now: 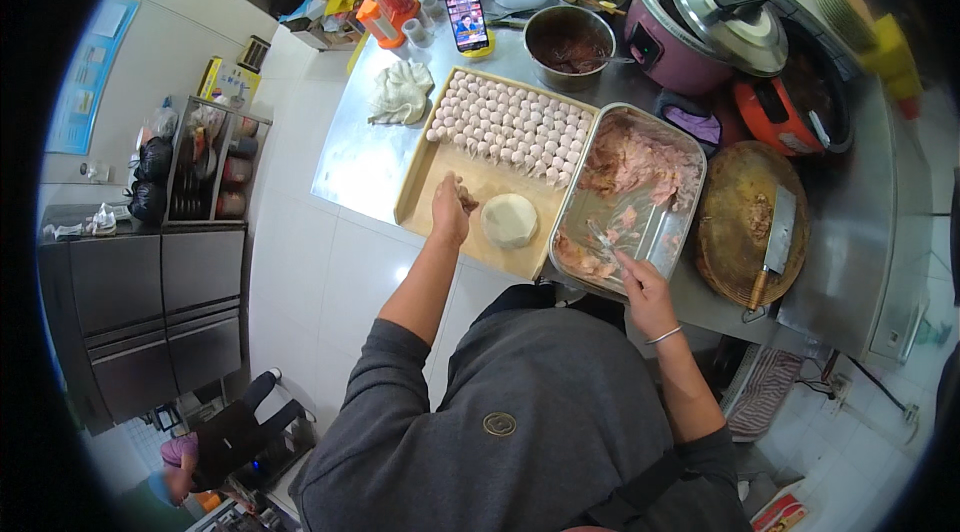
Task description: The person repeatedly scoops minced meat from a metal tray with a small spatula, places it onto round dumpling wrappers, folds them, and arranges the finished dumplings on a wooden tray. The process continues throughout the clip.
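Observation:
My right hand (646,290) grips a thin utensil (602,236), its tip in the near left part of a steel tray (671,236) of raw minced meat (645,157). Most of the mince is heaped at the tray's far end. Over the near part of a shallow wooden tray (427,191) is my left hand (451,208), its fingers curled; whether something lies in them is hard to make out. Just right of it sits a round stack of pale dough wrappers (509,220). Rows of small filled dumplings (517,123) cover the tray's far half.
A cleaver (777,239) rests on a round chopping block (716,232) at the right. Behind the trays stand a steel pot (570,44), a rice cooker (675,37) and a propped phone (468,22). A cloth (400,92) lies left. Another person (225,434) is at lower left.

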Action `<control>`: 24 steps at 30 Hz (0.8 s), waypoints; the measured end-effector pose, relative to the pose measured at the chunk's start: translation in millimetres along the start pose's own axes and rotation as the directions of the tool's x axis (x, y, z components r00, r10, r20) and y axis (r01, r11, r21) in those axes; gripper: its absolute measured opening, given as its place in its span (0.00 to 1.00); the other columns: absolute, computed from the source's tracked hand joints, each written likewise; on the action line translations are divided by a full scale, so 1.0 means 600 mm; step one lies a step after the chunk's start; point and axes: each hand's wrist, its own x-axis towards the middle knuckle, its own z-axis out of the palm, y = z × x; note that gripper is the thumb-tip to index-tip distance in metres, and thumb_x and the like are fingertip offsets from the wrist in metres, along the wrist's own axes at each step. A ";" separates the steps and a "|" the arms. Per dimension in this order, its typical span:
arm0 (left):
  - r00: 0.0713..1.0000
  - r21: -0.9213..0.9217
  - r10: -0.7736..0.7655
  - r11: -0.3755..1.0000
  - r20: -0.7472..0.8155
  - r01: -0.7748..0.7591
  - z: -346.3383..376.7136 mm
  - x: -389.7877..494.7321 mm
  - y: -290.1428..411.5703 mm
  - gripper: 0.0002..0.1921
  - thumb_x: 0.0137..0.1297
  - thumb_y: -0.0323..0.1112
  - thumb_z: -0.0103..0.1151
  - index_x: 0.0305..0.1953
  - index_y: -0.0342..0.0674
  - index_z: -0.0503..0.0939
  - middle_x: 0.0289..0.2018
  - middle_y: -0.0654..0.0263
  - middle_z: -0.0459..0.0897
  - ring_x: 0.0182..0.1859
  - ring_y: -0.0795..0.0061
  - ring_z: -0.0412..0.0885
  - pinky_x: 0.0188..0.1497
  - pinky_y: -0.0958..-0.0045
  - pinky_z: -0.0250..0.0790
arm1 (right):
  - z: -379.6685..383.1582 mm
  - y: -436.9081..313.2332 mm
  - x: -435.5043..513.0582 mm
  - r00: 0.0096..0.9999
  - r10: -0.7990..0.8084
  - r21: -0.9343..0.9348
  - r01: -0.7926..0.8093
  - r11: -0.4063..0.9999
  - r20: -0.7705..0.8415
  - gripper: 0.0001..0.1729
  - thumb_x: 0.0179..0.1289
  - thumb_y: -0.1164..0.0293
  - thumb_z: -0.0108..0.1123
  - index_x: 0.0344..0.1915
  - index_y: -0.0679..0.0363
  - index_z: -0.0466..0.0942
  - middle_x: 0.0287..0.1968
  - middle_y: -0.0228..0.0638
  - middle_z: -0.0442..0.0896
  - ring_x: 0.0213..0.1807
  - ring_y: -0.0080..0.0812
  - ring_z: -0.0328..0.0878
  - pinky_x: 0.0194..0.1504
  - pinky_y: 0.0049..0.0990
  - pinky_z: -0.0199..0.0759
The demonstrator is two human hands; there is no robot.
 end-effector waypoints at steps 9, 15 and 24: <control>0.911 0.458 0.392 0.839 -0.132 -0.295 -0.056 0.144 -0.016 0.19 0.64 0.24 0.65 0.55 0.31 0.74 0.40 0.63 0.83 0.35 0.79 0.79 0.35 0.74 0.72 | -0.010 0.004 -0.003 1.000 0.021 -0.087 -0.023 0.996 -0.021 0.19 0.77 0.74 0.56 0.64 0.60 0.80 0.32 0.31 0.70 0.35 0.25 0.68 0.41 0.24 0.67; 0.905 0.595 0.347 0.791 -0.245 -0.142 -0.039 0.204 -0.017 0.15 0.57 0.25 0.71 0.46 0.30 0.84 0.37 0.64 0.87 0.38 0.76 0.84 0.43 0.72 0.77 | -0.012 0.005 -0.008 0.999 0.029 -0.078 -0.032 0.996 -0.042 0.19 0.77 0.72 0.56 0.64 0.60 0.81 0.31 0.31 0.70 0.35 0.25 0.69 0.41 0.24 0.67; 0.843 0.524 0.478 0.797 -0.245 -0.300 0.002 0.238 -0.040 0.17 0.58 0.22 0.67 0.50 0.31 0.80 0.41 0.59 0.88 0.39 0.71 0.86 0.43 0.68 0.79 | -0.011 0.015 -0.017 0.997 0.063 -0.097 -0.066 0.993 -0.043 0.20 0.78 0.72 0.55 0.65 0.59 0.80 0.31 0.34 0.72 0.34 0.27 0.71 0.40 0.26 0.69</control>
